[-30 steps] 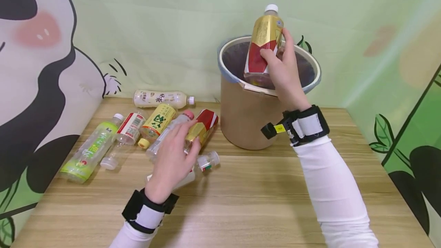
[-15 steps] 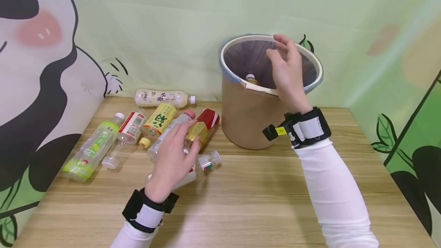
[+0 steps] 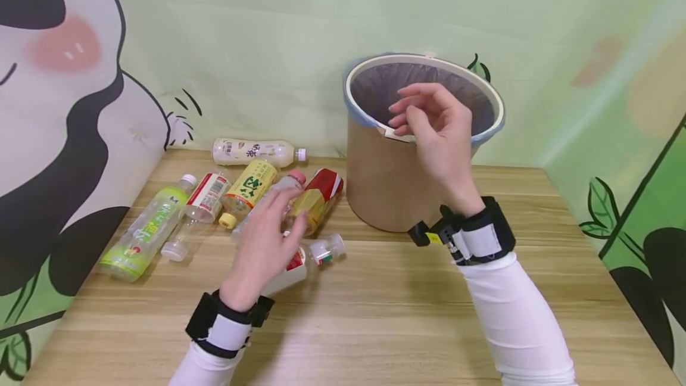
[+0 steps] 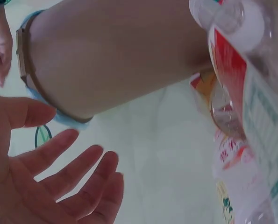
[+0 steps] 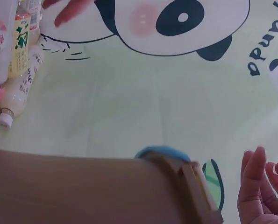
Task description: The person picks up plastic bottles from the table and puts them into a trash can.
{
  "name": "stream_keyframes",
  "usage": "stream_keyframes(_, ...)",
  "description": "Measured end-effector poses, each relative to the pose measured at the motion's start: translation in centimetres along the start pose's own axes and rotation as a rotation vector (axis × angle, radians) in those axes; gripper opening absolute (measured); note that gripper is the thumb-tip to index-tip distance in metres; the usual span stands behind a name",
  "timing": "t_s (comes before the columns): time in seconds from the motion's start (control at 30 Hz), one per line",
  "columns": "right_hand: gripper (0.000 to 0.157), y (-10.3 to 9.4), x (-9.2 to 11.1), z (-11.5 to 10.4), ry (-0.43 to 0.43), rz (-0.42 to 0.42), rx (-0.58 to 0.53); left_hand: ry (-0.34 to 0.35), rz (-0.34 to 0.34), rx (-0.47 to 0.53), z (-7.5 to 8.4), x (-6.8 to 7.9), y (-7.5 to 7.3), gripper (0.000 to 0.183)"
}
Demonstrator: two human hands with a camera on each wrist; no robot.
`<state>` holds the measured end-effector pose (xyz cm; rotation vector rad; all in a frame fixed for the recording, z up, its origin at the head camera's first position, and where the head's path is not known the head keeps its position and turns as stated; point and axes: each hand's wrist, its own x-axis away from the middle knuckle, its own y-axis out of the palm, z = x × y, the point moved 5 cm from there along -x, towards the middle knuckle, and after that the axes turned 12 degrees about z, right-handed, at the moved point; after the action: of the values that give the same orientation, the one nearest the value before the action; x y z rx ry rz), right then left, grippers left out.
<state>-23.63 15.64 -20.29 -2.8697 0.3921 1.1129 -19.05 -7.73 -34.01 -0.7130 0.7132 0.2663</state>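
Though apart, 2 hands nr 7 btls, 1 bin

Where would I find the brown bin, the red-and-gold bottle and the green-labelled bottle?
Brown bin [image 3: 383,180], head view: near side of its outer wall.
Red-and-gold bottle [image 3: 315,202], head view: gold part of its label.
Green-labelled bottle [image 3: 149,228], head view: middle of its label.

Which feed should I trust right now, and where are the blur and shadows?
Head view: sharpest overall, soft shadows on the wooden table near both arms, a pale streak across the green backdrop; left wrist view: hazy, with the close bottle with the red-and-white label soft; right wrist view: bin rim blurred, left hand's fingers smeared, panda print crisper.
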Motion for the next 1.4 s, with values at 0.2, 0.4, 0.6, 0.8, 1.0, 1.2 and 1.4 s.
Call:
stream_keyframes(0.2,0.016,0.5,3.4,0.1,-0.068,-0.023,-0.050,-0.008,-0.062,-0.057,-1.0,-0.2,-0.5,0.034)
stream_keyframes(0.4,0.015,1.0,7.0,2.3,-0.013,-0.040,-0.061,-0.002,-0.159,-0.054,-1.5,-0.2,-0.4,0.031)
stream_keyframes(0.6,0.014,1.1,10.0,5.5,0.118,-0.060,-0.036,0.020,-0.265,-0.056,-1.8,0.0,0.0,0.032)
stream_keyframes(0.8,0.016,1.0,12.2,8.0,0.268,-0.040,-0.044,0.042,-0.319,-0.077,-1.9,0.1,0.1,0.034)
stream_keyframes(1.0,0.019,1.2,13.6,9.3,0.322,-0.068,-0.026,0.074,-0.389,-0.113,-1.8,0.3,0.4,0.039)
stream_keyframes(1.2,0.024,1.3,14.1,9.8,0.328,-0.094,0.003,0.094,-0.449,-0.146,-1.9,0.9,0.8,0.046)
stream_keyframes(1.4,0.034,1.6,14.5,9.5,0.377,-0.163,0.083,0.054,-0.489,-0.241,-2.4,1.7,1.1,0.050)
